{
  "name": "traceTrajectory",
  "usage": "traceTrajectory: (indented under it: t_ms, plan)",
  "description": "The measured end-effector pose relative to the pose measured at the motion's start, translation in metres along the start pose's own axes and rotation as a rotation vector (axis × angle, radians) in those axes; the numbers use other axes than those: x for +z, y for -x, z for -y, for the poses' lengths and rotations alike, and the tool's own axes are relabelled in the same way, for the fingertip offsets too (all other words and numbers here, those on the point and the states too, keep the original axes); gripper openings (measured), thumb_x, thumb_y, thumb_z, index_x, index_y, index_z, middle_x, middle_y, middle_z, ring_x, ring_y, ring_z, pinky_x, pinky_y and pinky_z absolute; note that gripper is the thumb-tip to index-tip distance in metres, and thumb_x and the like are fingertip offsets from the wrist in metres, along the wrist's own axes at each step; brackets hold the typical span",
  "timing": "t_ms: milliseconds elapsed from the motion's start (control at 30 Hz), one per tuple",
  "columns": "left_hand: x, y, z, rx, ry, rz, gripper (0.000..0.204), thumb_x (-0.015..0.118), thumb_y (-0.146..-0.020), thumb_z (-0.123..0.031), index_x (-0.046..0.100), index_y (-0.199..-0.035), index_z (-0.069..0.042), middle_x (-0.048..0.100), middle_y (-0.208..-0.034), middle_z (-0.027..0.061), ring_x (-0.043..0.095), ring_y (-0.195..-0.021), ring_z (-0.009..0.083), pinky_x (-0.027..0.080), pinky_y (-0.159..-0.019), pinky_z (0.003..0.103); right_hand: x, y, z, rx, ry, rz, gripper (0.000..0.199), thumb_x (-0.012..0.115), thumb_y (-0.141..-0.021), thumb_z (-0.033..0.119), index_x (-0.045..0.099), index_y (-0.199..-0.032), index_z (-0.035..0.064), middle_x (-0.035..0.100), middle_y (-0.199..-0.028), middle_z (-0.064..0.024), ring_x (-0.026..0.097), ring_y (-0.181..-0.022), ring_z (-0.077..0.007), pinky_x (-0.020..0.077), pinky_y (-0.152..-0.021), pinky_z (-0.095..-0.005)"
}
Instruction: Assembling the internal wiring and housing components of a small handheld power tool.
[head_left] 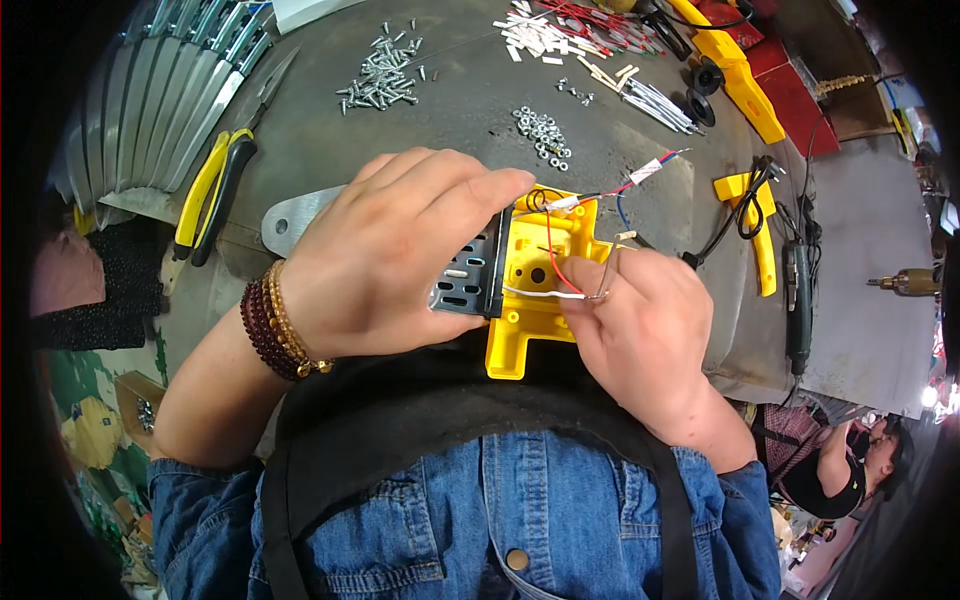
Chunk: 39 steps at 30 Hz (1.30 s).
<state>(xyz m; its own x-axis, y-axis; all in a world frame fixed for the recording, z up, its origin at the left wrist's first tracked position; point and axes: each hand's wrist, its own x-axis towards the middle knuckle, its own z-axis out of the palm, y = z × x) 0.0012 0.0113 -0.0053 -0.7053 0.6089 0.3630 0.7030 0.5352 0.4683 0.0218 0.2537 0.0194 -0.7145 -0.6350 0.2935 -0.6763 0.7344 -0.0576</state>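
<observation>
My left hand is closed around a dark slotted metal guard, its thumb hidden underneath. A silver metal plate with a round hole sticks out beyond that hand. Against the guard's right end lies an open yellow plastic housing, its inside facing up. My right hand is closed at the housing's right side, pinching wires. A white wire and a red wire meet at bare twisted ends by its fingers. From there a thin lead rises to a small pale sleeve.
Screws, nuts and white sleeves lie on the metal table. Yellow-handled pliers and stacked metal blades are left. Right are a yellow housing piece, a black cord and a soldering iron. Another person sits lower right.
</observation>
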Motion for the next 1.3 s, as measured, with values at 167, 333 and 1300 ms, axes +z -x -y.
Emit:
traceTrajectory:
  t_ms: [167, 333, 1300]
  plan:
    - [0.001, -0.001, 0.0, 0.005, 0.009, -0.01, 0.087, 0.084, -0.059, -0.022, 0.049, -0.135, 0.0, 0.059, -0.125, 0.0156, 0.056, -0.115, 0.0365, 0.041, -0.101, 0.045, 0.005, -0.015, 0.002, 0.155, 0.061, 0.097, 0.005, 0.068, -0.073, 0.013, 0.065, -0.076, 0.0121, 0.061, -0.065, -0.0038, 0.064, -0.06, -0.021, 0.0496, -0.055, -0.0365]
    - [0.001, -0.001, -0.001, -0.006, -0.002, -0.013, 0.086, 0.084, -0.06, -0.022, 0.049, -0.136, -0.002, 0.058, -0.125, 0.0163, 0.055, -0.117, 0.036, 0.041, -0.101, 0.045, 0.005, -0.018, 0.007, 0.145, 0.091, 0.185, 0.011, 0.067, -0.073, 0.011, 0.064, -0.084, 0.0109, 0.061, -0.067, -0.0082, 0.064, -0.063, -0.0273, 0.0497, -0.057, -0.0388]
    - [0.023, -0.021, -0.036, -0.131, -0.039, -0.119, 0.005, 0.069, -0.079, -0.009, 0.067, -0.083, -0.007, 0.056, -0.137, 0.0157, 0.043, -0.133, 0.0411, 0.027, -0.11, 0.05, -0.023, -0.018, -0.065, 0.482, -0.976, 0.317, 0.014, 0.076, -0.085, 0.012, 0.068, -0.085, 0.0, 0.064, -0.078, -0.0022, 0.058, -0.074, -0.0066, 0.0475, -0.065, -0.025]
